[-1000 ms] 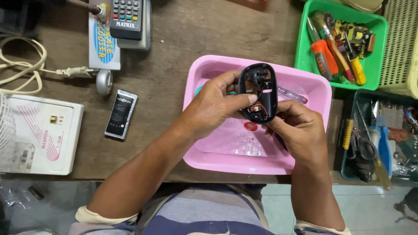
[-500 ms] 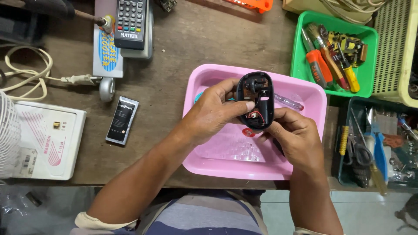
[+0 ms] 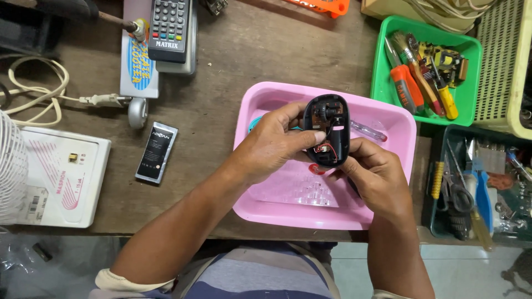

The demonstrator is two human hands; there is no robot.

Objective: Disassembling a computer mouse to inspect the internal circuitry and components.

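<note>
Both hands, left hand [image 3: 274,145] and right hand [image 3: 372,176], clasp the opened black plastic computer mouse [image 3: 327,130] above the pink plastic tray [image 3: 266,207]; it looks light, rigid, with fragile exposed innards, so edge holds suit it.

Light: bright, even, soft daylight quality; source not visible.
Shadows: faint, short, under the left hand [image 3: 277,145] and along the inner wall of the pink tray [image 3: 260,102].
Glare: mild sheen on the tray's rim and on the white box [image 3: 61,177].
Focus: sharp at centre; floor below the wooden table [image 3: 249,55] soft.
Distortion: slight wide-angle bowing at the edges.
</note>
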